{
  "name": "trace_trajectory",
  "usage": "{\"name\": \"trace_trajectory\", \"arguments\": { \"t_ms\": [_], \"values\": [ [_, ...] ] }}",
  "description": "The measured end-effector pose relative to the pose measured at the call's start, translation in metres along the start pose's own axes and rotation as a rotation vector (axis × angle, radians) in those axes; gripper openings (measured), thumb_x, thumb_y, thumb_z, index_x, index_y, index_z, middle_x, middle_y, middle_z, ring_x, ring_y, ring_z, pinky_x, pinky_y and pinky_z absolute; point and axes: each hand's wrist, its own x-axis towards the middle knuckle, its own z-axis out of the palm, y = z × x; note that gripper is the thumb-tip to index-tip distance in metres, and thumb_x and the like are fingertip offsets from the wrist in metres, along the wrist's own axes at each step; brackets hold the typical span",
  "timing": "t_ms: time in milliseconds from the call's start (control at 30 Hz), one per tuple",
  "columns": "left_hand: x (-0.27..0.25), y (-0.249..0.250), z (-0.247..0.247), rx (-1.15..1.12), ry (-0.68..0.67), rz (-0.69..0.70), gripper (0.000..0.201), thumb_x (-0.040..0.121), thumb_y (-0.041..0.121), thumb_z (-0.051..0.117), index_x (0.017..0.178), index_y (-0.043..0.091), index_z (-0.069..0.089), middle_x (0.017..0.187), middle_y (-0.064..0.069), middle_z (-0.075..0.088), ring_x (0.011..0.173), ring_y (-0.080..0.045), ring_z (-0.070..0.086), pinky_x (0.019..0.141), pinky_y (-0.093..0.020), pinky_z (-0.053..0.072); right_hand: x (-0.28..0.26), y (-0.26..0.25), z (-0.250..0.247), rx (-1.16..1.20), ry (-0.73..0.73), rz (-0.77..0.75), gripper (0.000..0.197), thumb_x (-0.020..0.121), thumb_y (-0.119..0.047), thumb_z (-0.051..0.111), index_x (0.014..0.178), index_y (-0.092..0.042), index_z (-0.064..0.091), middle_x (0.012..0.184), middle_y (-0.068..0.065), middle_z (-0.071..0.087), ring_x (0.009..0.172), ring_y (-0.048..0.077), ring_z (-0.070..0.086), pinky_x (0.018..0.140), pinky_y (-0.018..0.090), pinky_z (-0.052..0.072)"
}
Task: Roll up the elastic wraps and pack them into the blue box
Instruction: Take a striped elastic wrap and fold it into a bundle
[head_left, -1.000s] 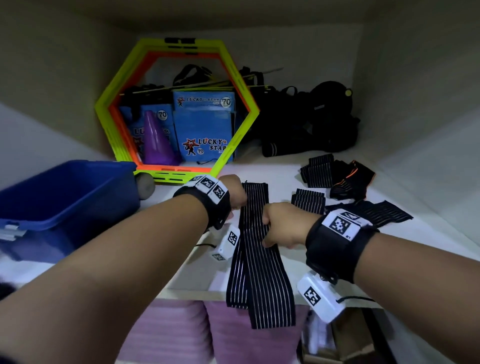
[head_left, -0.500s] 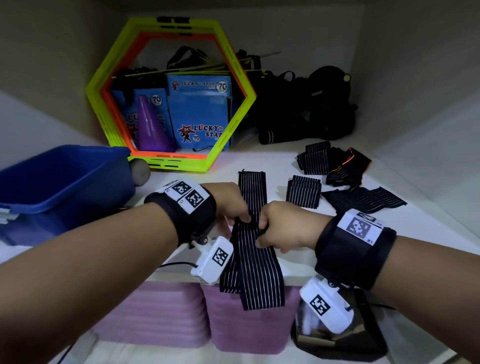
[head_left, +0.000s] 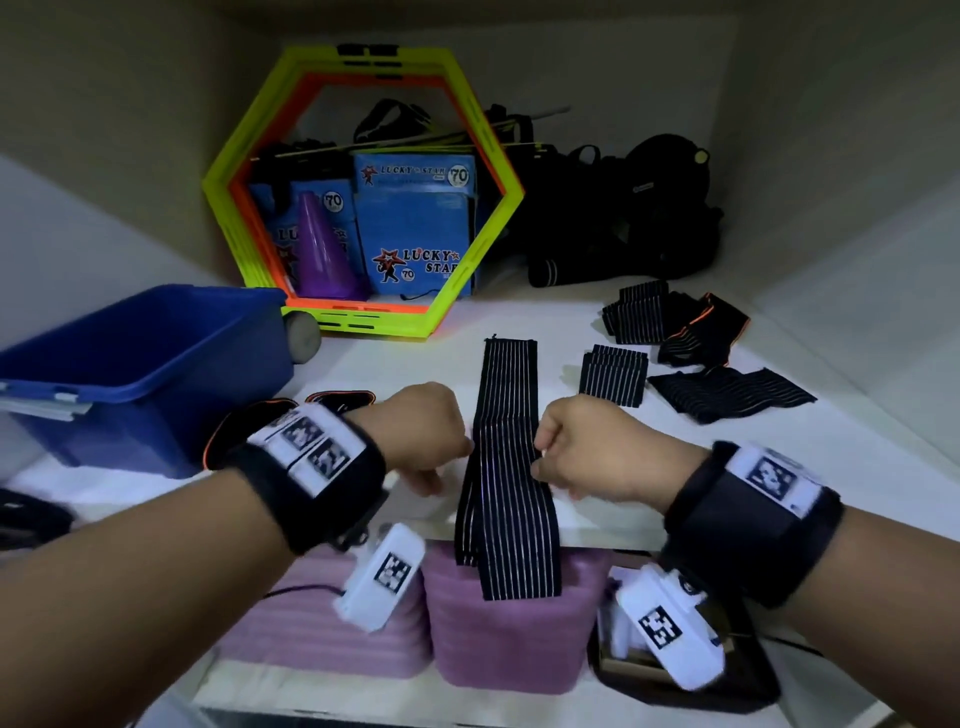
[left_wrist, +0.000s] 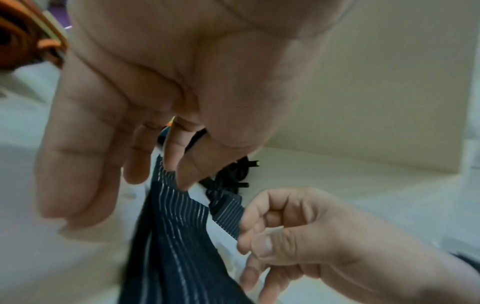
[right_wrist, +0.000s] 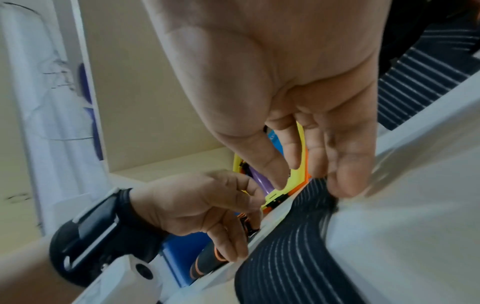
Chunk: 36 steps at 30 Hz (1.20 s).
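A long black striped wrap lies lengthwise on the white shelf, its near end hanging over the front edge. My left hand pinches its left edge between thumb and forefinger. My right hand grips the right edge, with its fingertips on the fabric. The blue box stands at the left of the shelf; its inside is hidden from view. More striped wraps lie at the right: a folded one, a spread one and a stack.
A black wrap with orange trim lies among the pile at the right. Another orange-edged piece sits beside my left wrist. A yellow and orange hexagon frame with blue packets stands at the back, black bags beside it. Purple bins stand below.
Both hands have slid along the wrap from near its far end toward the shelf's front edge. The wrap's far part now lies flat and uncovered.
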Motion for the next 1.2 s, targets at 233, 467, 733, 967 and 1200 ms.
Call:
{"name": "trace_trajectory", "arguments": {
  "t_ms": [233,467,733,967,1200],
  "values": [
    [-0.065,-0.056,0.047,-0.035,0.015,0.114,0.019,0.09,0.026,0.066,0.08,0.011,0.068,0.069,-0.004,0.073,0.061,-0.018,0.072,0.063,-0.037,0.062,-0.059,0.019,0.031,-0.173,0.131,-0.076,0.016,0.083,-0.038,0.07,0.088,-0.026,0.06,0.075,-0.008,0.064,0.071,0.01,0.062,0.068,0.031,0.053],
    [-0.07,-0.071,0.089,-0.188,0.429,0.236,0.015,0.082,0.026,0.077,0.087,0.028,0.063,0.07,0.017,0.069,0.066,0.004,0.064,0.063,-0.013,0.049,-0.068,0.017,0.061,-0.432,0.266,-0.117,0.026,0.094,-0.046,0.051,0.112,-0.027,0.055,0.086,0.0,0.067,0.084,0.026,0.065,0.071,0.037,0.053],
    [-0.057,-0.065,0.08,-0.163,0.386,0.259,0.013,0.086,0.022,0.075,0.092,0.029,0.065,0.069,0.011,0.069,0.065,0.002,0.061,0.057,-0.007,0.04,-0.052,0.013,0.051,-0.362,0.26,-0.183,0.025,0.094,-0.045,0.053,0.093,-0.027,0.071,0.081,-0.007,0.065,0.081,0.014,0.061,0.072,0.036,0.052],
    [-0.035,-0.03,0.021,0.01,0.113,0.28,0.015,0.095,0.023,0.058,0.083,0.018,0.065,0.066,-0.002,0.074,0.049,-0.015,0.067,0.049,-0.024,0.054,-0.02,0.003,0.004,-0.34,0.095,-0.169,0.025,0.087,-0.045,0.068,0.077,-0.022,0.07,0.078,-0.008,0.065,0.076,0.009,0.06,0.071,0.029,0.051],
    [0.056,0.032,-0.032,0.013,0.054,0.258,0.016,0.092,0.009,0.059,0.085,0.005,0.072,0.082,-0.018,0.075,0.062,-0.026,0.067,0.067,-0.047,0.062,0.01,-0.009,0.006,-0.419,-0.091,-0.221,0.035,0.082,-0.047,0.073,0.106,-0.021,0.072,0.102,-0.006,0.068,0.09,0.012,0.062,0.078,0.027,0.05]
  ]
}}
